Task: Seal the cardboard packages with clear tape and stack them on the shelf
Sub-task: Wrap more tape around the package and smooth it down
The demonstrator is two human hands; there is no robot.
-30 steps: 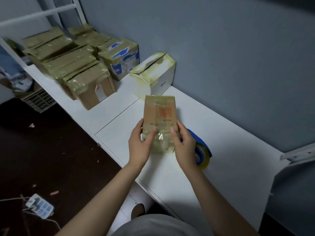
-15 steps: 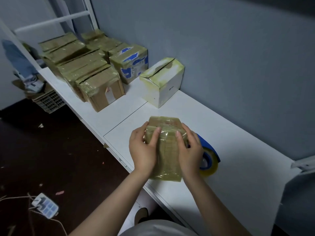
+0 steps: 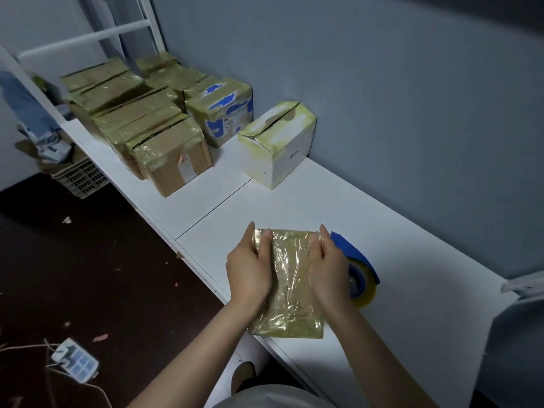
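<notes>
Head view: a small cardboard package point(image 3: 290, 290), wrapped all over in glossy clear tape, is held between both hands at the near edge of the white bench point(image 3: 412, 260). The left hand point(image 3: 250, 269) is set on its left side and the right hand point(image 3: 329, 269) on its right. The thumbs are laid over the top face and the other fingers point(image 3: 250, 231) are curled round the far edges, so both hands are closed on the package rather than spread wide. Whether the package rests on the bench or is carried just above it cannot be told.

The two-sided hold is judged to serve for pressing the tape flat against the cardboard, or for steadying the package before it is carried off.

A blue tape dispenser point(image 3: 360, 278) has been set down just beside the right hand, partly hidden by it, presumably so that it can be reached again. At the far end of the bench a group of sealed packages point(image 3: 141, 119) is ranked close together near the wall, and a white box point(image 3: 279, 145) stands apart from them, nearer the hands. The space between is judged to be where this package belongs.
</notes>
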